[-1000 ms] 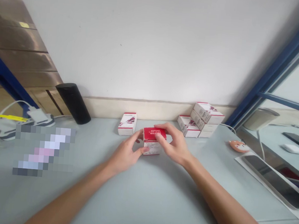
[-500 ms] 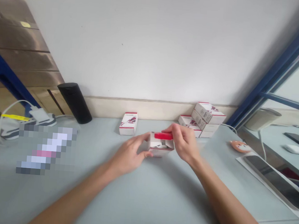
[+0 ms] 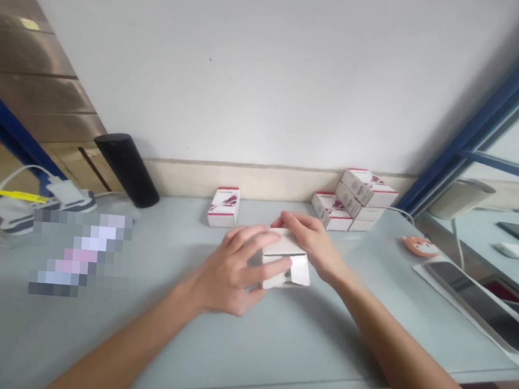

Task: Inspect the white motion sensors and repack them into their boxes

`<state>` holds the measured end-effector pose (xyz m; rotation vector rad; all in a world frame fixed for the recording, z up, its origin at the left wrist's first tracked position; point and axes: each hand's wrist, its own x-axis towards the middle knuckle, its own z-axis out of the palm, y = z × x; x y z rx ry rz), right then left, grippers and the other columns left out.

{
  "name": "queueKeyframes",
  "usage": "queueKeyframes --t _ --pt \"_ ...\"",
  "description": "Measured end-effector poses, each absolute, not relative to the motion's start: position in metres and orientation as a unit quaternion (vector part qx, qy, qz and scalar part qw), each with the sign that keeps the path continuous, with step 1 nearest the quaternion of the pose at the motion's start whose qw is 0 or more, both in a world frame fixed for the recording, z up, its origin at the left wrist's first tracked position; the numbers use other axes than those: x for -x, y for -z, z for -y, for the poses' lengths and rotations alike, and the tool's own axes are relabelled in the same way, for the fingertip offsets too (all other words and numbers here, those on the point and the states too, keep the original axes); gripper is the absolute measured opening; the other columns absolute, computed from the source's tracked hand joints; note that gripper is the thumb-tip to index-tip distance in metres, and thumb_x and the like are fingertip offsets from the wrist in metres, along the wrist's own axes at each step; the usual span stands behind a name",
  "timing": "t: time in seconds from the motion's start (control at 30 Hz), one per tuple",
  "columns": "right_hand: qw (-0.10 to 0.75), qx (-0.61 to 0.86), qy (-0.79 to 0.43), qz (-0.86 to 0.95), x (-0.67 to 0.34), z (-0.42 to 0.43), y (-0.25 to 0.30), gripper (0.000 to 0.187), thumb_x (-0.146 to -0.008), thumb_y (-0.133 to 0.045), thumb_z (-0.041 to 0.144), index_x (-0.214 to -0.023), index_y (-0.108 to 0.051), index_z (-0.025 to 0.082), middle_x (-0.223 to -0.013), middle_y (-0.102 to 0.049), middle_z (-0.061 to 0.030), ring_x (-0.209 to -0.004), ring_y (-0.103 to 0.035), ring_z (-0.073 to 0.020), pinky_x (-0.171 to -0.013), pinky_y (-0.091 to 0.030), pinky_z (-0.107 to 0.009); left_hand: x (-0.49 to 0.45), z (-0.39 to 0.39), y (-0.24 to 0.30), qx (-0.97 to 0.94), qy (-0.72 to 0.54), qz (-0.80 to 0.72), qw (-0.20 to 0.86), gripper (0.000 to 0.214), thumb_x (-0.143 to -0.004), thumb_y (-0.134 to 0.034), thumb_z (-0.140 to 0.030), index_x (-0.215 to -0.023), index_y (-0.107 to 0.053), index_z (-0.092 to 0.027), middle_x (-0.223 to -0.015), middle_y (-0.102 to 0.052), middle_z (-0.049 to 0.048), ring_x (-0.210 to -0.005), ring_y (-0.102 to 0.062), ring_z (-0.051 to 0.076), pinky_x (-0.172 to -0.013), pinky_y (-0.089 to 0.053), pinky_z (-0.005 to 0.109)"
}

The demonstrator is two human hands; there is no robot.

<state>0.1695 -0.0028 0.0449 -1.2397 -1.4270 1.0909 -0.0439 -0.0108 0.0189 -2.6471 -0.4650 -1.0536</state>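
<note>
A small white cardboard box (image 3: 285,244) is between my two hands above the middle of the table. Its near end faces me, with a white flap sticking out on the right and a dark gap beside it; what lies inside I cannot make out. My left hand (image 3: 238,271) grips the box's left side, index finger lying across the flaps at the near end and thumb below. My right hand (image 3: 312,240) is closed round the far right side, its fingertips partly hidden behind the box.
One white and red box (image 3: 223,208) stands alone behind my left hand. Several similar boxes (image 3: 365,194) are stacked at the back right. A black cylinder (image 3: 126,169), a power strip (image 3: 74,204), an orange animal-faced object (image 3: 419,246) and a dark tablet-like slab (image 3: 479,305) lie around.
The box has tipped so its near end faces me, and the red strip at its top no longer shows. My left fingers moved over its near end; my right hand shifted to its far side.
</note>
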Motion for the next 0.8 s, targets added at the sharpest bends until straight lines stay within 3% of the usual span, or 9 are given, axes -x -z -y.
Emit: queueKeyframes --t 0.17,0.23,0.33,0.43,0.53,0.63,0.8 --pt "0.601 0.463 -0.163 0.631 -0.173 0.004 -0.039 0.034 -0.105 -0.045 0.046 -0.098 -0.069 0.023 -0.092 -0.067 -0.0057 -0.082 -0.062 -0.0206 -0.077 -0.052 -0.035 0.045 0.012 -0.024 0.906 0.350 0.217 0.101 0.045 -0.083 -0.069 -0.016 -0.124 -0.058 -0.032 -0.141 -0.066 0.0079 -0.140 -0.053 0.034 -0.107 -0.044 0.052" --pt "0.594 0.413 -0.050 0.689 -0.176 0.009 -0.040 0.030 -0.105 -0.044 0.039 -0.102 -0.069 0.025 -0.099 -0.066 -0.0084 -0.091 -0.064 -0.0232 -0.085 -0.054 -0.041 0.044 0.010 -0.022 0.891 0.370 0.245 0.095 0.034 -0.086 -0.072 -0.021 -0.117 -0.058 -0.029 -0.140 -0.069 0.0076 -0.136 -0.058 0.032 -0.105 -0.044 0.050" --pt "0.517 0.346 0.042 0.782 -0.179 0.015 -0.040 0.026 -0.102 -0.048 0.032 -0.102 -0.073 0.027 -0.107 -0.063 -0.0103 -0.095 -0.064 -0.0254 -0.086 -0.054 -0.045 0.042 0.007 -0.019 0.862 0.406 0.281 0.112 0.029 -0.088 -0.076 -0.028 -0.109 -0.057 -0.027 -0.135 -0.072 0.0080 -0.128 -0.065 0.029 -0.102 -0.043 0.047" --pt "0.451 0.341 0.094 0.819 -0.179 0.013 -0.038 0.017 -0.097 -0.058 0.030 -0.096 -0.074 0.028 -0.113 -0.062 -0.0101 -0.095 -0.062 -0.0260 -0.086 -0.054 -0.045 0.044 0.002 -0.017 0.843 0.425 0.300 0.137 0.028 -0.088 -0.076 -0.025 -0.108 -0.056 -0.026 -0.135 -0.073 0.0084 -0.125 -0.068 0.029 -0.103 -0.040 0.047" --pt "0.458 0.373 0.104 0.800 -0.179 0.005 -0.034 0.011 -0.095 -0.062 0.025 -0.101 -0.071 0.026 -0.112 -0.061 -0.0107 -0.096 -0.061 -0.0258 -0.088 -0.054 -0.045 0.048 -0.004 -0.016 0.834 0.432 0.302 0.161 0.032 -0.090 -0.075 -0.020 -0.112 -0.052 -0.027 -0.135 -0.073 0.0085 -0.124 -0.069 0.028 -0.101 -0.040 0.046" --pt "0.481 0.408 0.108 0.769 -0.181 -0.004 -0.030 0.017 -0.096 -0.059 0.019 -0.107 -0.070 0.026 -0.113 -0.058 -0.0113 -0.102 -0.060 -0.0263 -0.090 -0.054 -0.045 0.053 -0.008 -0.017 0.821 0.449 0.302 0.184 0.039 -0.090 -0.076 -0.019 -0.116 -0.048 -0.027 -0.133 -0.074 0.0092 -0.122 -0.071 0.027 -0.100 -0.040 0.045" --pt "0.434 0.435 0.087 0.784 -0.181 -0.008 -0.025 0.035 -0.099 -0.053 0.016 -0.127 -0.070 0.031 -0.123 -0.056 -0.0123 -0.113 -0.057 -0.0290 -0.097 -0.053 -0.049 0.054 -0.008 -0.019 0.829 0.420 0.298 0.218 0.040 -0.090 -0.073 -0.014 -0.118 -0.048 -0.029 -0.134 -0.074 0.0085 -0.122 -0.071 0.027 -0.098 -0.040 0.044"
